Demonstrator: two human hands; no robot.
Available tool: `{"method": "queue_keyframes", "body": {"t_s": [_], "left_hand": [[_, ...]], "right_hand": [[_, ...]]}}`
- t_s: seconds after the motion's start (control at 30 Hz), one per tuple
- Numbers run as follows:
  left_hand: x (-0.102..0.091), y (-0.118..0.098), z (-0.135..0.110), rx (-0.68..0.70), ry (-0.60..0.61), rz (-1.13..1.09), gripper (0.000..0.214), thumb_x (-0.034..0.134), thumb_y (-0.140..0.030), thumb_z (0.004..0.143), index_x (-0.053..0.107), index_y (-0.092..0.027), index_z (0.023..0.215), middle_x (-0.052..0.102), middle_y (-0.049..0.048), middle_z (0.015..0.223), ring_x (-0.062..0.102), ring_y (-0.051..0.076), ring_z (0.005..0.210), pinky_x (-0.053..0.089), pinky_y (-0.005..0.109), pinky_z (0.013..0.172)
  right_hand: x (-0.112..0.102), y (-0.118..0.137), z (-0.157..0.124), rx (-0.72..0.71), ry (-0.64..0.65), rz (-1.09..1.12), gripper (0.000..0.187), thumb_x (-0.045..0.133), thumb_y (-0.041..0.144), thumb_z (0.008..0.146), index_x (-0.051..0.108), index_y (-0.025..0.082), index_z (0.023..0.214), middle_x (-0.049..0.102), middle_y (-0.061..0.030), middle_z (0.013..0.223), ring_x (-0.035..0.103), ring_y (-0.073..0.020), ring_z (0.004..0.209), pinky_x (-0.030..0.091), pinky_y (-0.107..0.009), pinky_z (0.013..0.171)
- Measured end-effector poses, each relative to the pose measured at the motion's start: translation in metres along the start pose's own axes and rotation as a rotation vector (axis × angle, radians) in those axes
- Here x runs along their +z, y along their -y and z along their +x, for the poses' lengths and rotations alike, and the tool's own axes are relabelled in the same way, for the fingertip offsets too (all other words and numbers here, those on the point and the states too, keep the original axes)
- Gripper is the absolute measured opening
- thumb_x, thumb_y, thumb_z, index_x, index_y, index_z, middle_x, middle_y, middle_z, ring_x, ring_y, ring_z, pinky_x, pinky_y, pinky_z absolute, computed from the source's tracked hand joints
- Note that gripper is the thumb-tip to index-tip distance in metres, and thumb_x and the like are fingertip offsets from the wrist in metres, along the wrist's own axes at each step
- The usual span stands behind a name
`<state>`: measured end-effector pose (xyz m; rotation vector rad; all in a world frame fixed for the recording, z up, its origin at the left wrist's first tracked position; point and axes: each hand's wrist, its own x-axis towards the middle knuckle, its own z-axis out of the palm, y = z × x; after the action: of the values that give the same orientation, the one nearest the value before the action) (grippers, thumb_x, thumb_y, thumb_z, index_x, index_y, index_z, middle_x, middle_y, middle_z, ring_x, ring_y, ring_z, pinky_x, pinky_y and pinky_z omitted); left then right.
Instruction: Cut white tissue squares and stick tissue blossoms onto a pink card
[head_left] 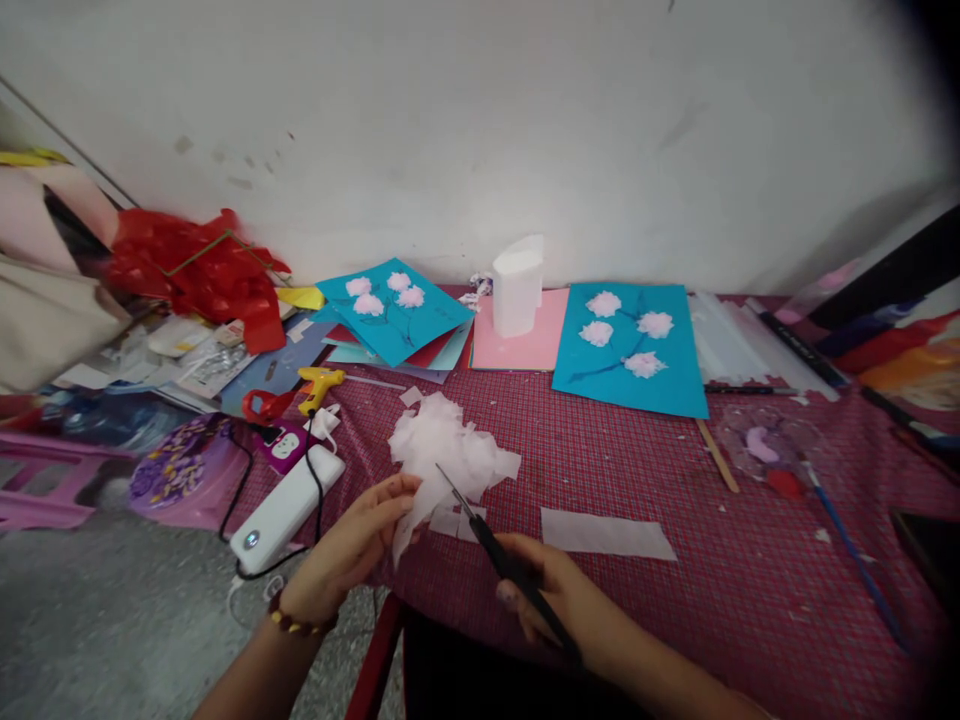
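Note:
My left hand (367,535) pinches a piece of thin white tissue paper (415,510), its lower end hanging over the table's front edge. In my right hand (551,590) is a pair of black-handled scissors (491,545). Their blades look nearly closed and point up and left, close to the tissue piece; whether they touch it I cannot tell. Just beyond both hands lies a fluffy heap of cut tissue pieces (450,440), with small squares (457,522) at its near side. A long tissue strip (607,534) rests flat to the right of my right hand.
Behind are blue cards with white paper blossoms (401,330) (630,350) and a tissue roll (517,290) on pink paper. At left lie a yellow glue gun (319,385) and a white power bank (285,510) with cables. A paintbrush (855,555) and a palette (765,440) are at right.

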<state>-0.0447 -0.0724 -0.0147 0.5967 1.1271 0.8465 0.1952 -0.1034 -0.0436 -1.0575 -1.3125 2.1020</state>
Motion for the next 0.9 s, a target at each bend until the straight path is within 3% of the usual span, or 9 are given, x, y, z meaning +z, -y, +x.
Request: {"method": "queue_keyframes", "body": {"t_s": [0.17,0.3,0.43,0.6,0.77,0.9], "left_hand": [[-0.004,0.003,0.0,-0.028,-0.102,0.05,0.025,0.077,-0.026,0.063,0.056,-0.015,0.07,0.062,-0.0026,0.058,0.054,0.008,0.045,0.037,0.017,0.044],[0.003,-0.009,0.003,0.092,-0.169,0.032,0.025,0.078,-0.024,0.059,0.057,-0.015,0.07,0.062,-0.0045,0.057,0.055,0.007,0.045,0.041,0.017,0.046],[0.006,-0.019,0.009,0.129,-0.203,0.015,0.025,0.078,-0.022,0.058,0.06,-0.015,0.075,0.063,-0.0047,0.059,0.056,0.008,0.047,0.045,0.018,0.049],[0.001,-0.017,0.012,0.028,-0.092,0.041,0.021,0.074,-0.019,0.059,0.064,-0.014,0.077,0.064,-0.0021,0.059,0.058,0.01,0.048,0.044,0.019,0.049],[-0.005,-0.009,0.009,-0.057,-0.019,0.173,0.025,0.075,-0.026,0.062,0.066,-0.012,0.081,0.067,0.0019,0.063,0.059,0.012,0.05,0.044,0.02,0.049],[-0.006,-0.008,0.008,-0.031,-0.004,0.261,0.026,0.074,-0.031,0.065,0.068,-0.013,0.082,0.069,0.0028,0.068,0.06,0.012,0.054,0.046,0.023,0.054]], "right_hand": [[-0.004,0.012,-0.004,-0.01,0.055,-0.036,0.054,0.054,0.058,0.079,0.049,0.017,0.113,0.046,0.0037,0.068,0.041,-0.0065,0.048,0.03,-0.02,0.044],[-0.009,0.016,-0.01,-0.063,0.138,0.032,0.046,0.047,0.059,0.084,0.048,0.017,0.103,0.051,-0.0005,0.075,0.05,-0.0103,0.063,0.04,-0.024,0.06],[-0.014,0.015,-0.013,-0.027,0.192,0.008,0.046,0.047,0.06,0.084,0.048,0.017,0.099,0.052,-0.001,0.076,0.051,-0.0112,0.064,0.041,-0.025,0.062],[-0.015,0.023,-0.014,-0.052,0.237,-0.166,0.048,0.047,0.056,0.085,0.05,0.015,0.11,0.054,-0.0028,0.082,0.05,-0.013,0.068,0.042,-0.027,0.063],[-0.01,0.035,-0.014,-0.118,0.176,-0.239,0.048,0.055,0.036,0.084,0.045,0.017,0.128,0.057,-0.0086,0.117,0.053,-0.0221,0.103,0.041,-0.036,0.09],[-0.007,0.037,-0.016,-0.084,0.123,-0.334,0.05,0.061,0.029,0.078,0.049,0.022,0.126,0.059,-0.0066,0.118,0.056,-0.0225,0.1,0.043,-0.036,0.089]]}}
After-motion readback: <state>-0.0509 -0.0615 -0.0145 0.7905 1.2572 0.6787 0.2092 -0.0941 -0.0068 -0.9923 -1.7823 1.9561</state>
